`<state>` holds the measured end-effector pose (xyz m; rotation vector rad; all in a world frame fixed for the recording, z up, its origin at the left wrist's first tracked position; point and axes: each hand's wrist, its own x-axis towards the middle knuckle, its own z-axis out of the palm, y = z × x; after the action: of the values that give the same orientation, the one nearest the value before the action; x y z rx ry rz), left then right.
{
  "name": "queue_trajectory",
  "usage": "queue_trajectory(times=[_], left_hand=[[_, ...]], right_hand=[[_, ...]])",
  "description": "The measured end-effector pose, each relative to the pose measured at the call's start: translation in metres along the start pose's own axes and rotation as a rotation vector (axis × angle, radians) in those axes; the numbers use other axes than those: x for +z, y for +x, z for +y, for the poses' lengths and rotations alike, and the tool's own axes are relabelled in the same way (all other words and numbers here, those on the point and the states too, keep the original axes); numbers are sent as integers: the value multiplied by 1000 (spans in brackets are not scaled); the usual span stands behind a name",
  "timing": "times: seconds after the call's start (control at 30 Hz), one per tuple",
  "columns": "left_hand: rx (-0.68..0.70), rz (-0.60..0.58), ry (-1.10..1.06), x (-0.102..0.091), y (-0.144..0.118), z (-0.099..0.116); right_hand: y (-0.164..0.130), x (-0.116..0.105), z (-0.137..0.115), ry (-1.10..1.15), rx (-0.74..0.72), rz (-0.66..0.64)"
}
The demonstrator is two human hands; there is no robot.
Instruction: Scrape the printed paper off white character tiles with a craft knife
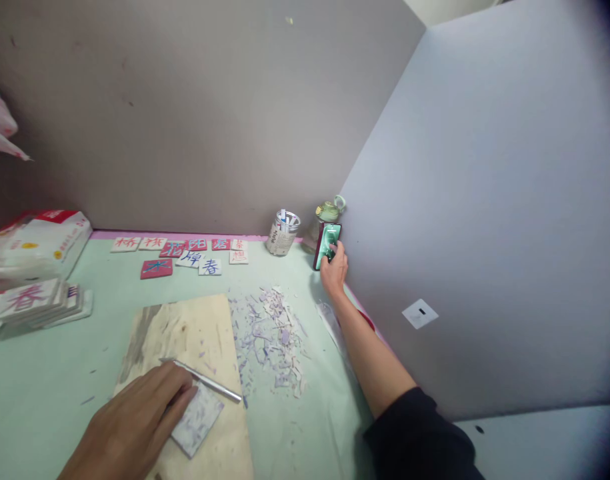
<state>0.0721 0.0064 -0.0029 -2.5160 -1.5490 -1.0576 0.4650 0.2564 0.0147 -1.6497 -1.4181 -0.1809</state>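
Observation:
My left hand (139,417) lies curled over the wooden board (205,323), its fingers at the edge of a small whitish carved tile (199,419) with purple marks. The fingertips under the hand are hidden. Just beyond the fingers a slim silver craft knife (212,383) rests slantwise across the board and the tile's top corner. At full reach, my right hand (335,268) is at a phone (329,240) with a lit green screen, fingers apart and touching the glass. The phone stands tilted against a green-lidded bottle (328,210).
Purple-and-white shavings (279,340) lie right of the board. Several tiles with painted characters (172,249) line the back edge, left of a tin can (283,233) holding tools. At left are stacked tiles (32,300) and a tissue pack (39,247). Grey partitions (209,120) enclose the table.

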Motion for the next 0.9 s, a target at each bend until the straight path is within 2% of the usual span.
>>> queue_trajectory(times=[0.23,0.63,0.8,0.83,0.9], left_hand=[[40,-3,15,-4,4,2],[18,-28,8,1,-3,-3],[-95,-203,-57,-1,-6,-1],[-89,-192,-52,-1,-5,-1],[-26,-90,-26,-1,-2,-1]], right_hand=[[-4,-1,2,-10,35,-13],[-9,-9,0,-2,104,-44],[-6,-19,-12,37,116,-87],[-6,-23,-17,52,111,-104],[-12,-31,-32,97,81,-165]])
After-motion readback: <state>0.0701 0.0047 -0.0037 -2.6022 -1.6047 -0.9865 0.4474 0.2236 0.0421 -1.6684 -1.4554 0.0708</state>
